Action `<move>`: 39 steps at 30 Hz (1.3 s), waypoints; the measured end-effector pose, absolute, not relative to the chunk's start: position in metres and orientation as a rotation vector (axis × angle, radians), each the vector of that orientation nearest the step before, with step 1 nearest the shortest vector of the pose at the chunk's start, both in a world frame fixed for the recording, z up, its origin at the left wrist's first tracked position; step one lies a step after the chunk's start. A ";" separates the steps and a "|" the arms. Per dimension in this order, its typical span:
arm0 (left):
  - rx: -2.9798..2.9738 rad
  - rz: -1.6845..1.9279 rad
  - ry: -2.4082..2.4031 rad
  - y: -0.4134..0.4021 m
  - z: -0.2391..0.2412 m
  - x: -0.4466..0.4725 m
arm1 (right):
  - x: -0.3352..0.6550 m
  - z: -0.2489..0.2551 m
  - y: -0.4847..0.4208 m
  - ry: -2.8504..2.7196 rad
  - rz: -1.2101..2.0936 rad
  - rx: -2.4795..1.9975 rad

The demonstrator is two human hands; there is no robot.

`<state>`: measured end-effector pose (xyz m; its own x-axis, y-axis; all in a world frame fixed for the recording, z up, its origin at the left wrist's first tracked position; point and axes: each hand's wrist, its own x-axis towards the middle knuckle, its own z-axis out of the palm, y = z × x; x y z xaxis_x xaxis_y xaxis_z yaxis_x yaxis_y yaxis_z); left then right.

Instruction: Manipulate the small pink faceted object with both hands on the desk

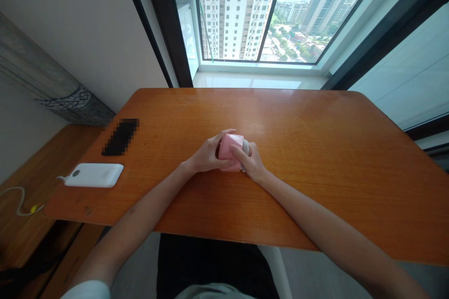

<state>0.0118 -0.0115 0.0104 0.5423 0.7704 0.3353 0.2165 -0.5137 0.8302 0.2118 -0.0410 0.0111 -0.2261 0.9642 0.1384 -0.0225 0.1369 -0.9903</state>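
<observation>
Both of my hands meet at the middle of an orange-brown wooden table (315, 149), closed round a small pink block-shaped object (229, 145). My left hand (206, 155) wraps its left side, with the thumb along the top edge. My right hand (251, 161) holds its right side, fingers curled over the front. A small grey-white part (246, 145) shows just behind my right fingers; I cannot make out what it is. The pink object rests on or just above the tabletop.
A white power bank (94, 174) with a cable lies near the table's left front edge. A dark flat device (120, 137), pixelated, lies behind it. A lower wooden bench (31, 182) stands to the left. A window (273, 14) faces the far edge.
</observation>
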 end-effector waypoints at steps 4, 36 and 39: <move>1.956 0.891 0.790 -0.012 0.003 0.011 | 0.213 0.010 -0.040 -1.438 1.290 -0.990; 1.835 0.857 0.782 -0.013 0.015 0.014 | 0.212 0.012 -0.039 -1.375 1.290 -0.991; 1.797 0.848 0.749 -0.012 0.017 0.015 | 0.212 0.013 -0.040 -1.401 1.274 -1.012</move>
